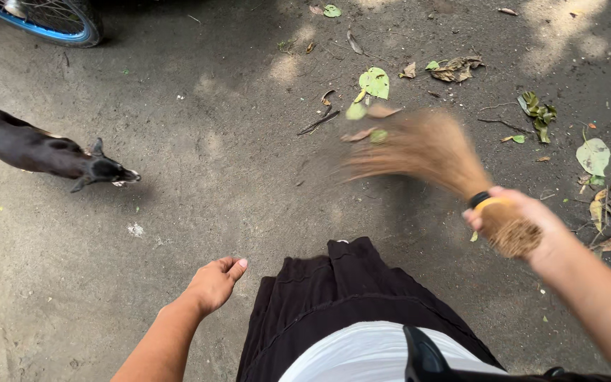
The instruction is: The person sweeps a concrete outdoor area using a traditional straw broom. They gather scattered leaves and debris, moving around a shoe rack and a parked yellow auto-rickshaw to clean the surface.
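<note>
- One straw broom [426, 152], bristles fanned and blurred, I see low over the leaves [374, 83].
- My right hand [525, 223] grips its bound handle.
- My left hand [213, 283] hangs loosely curled, holding nothing.

Bare arms, black pleated skirt [334, 290] (white top [362, 354] above).

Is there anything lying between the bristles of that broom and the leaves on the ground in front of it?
Nothing visible does. The right hand grips the broom, whose blurred bristles already reach the nearest leaves; only bare ground shows around them. The dog stands well off to the left, and the left hand hangs free.
</note>
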